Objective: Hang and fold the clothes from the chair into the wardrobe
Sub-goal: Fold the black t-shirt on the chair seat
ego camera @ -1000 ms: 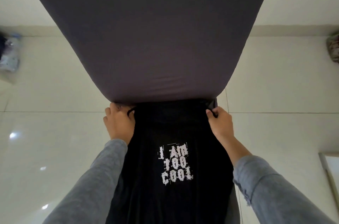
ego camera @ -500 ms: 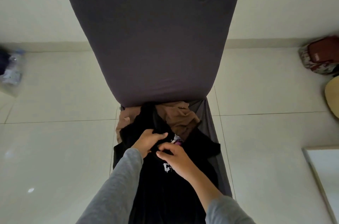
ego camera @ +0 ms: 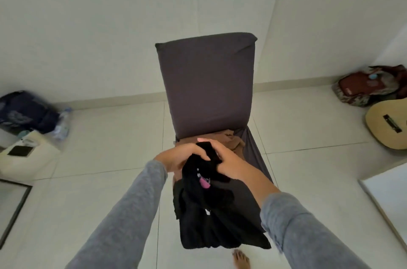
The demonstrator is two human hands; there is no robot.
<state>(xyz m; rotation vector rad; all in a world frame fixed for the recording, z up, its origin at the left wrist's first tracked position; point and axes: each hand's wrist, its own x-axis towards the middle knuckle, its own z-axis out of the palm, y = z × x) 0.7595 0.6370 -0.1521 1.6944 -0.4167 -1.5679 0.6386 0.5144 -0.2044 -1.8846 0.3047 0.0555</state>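
Passing over, at far left, a dark blue fabric bag slumping against the wall and a cream tote bag just in front of it. Gripping a bunched black cotton T-shirt in the left hand, with fingers wrapping over the top of the bundle; pinching the same bundle from the other side with the right hand, its fingers clamping cloth. Holding the shirt up in front of a tall chair in a dark grey stretch cover, hem hanging toward the floor, a crumpled brown garment lying on the seat behind. Probably gathering it for the wardrobe: worth drawing the trailing hem into the grip first and lifting clear without snagging the brown piece. Leaving alone, at far right, a red bag and a pale wooden guitar.
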